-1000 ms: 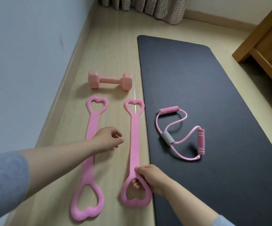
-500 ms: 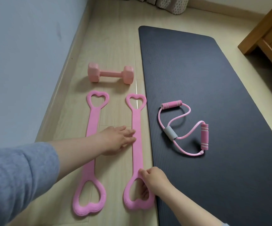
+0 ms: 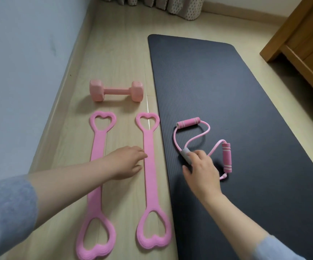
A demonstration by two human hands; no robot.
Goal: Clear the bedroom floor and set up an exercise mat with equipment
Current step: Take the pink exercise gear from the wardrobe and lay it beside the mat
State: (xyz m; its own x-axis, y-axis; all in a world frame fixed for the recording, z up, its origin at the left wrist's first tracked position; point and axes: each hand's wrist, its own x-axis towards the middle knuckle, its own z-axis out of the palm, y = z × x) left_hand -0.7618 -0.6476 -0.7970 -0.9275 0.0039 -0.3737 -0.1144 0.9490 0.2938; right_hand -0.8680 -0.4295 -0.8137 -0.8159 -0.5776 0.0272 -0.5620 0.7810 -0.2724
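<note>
A dark grey exercise mat (image 3: pixel 227 91) lies unrolled on the wooden floor. Left of it a pink dumbbell (image 3: pixel 116 91) lies crosswise. Nearer me are two long pink bands with heart-shaped ends, the left band (image 3: pixel 97 147) and the right band (image 3: pixel 149 139), side by side. A pink figure-eight resistance band (image 3: pixel 188 122) with foam handles lies on the mat's left part. My left hand (image 3: pixel 125 162) lies across the left band, with straight fingertips touching the right band's left edge. My right hand (image 3: pixel 201 169), slightly blurred, is spread over the figure-eight band's grey centre sleeve and hides part of it.
A blue-grey wall (image 3: pixel 20 72) with a skirting board runs along the left. A patterned curtain (image 3: pixel 170 4) hangs at the far end of the room. Wooden furniture (image 3: pixel 302 44) stands at the right, beyond the mat's edge.
My right hand let go of the right band's near heart loop and moved right onto the mat, over the figure-eight band. My left hand stayed at the right band's edge.
</note>
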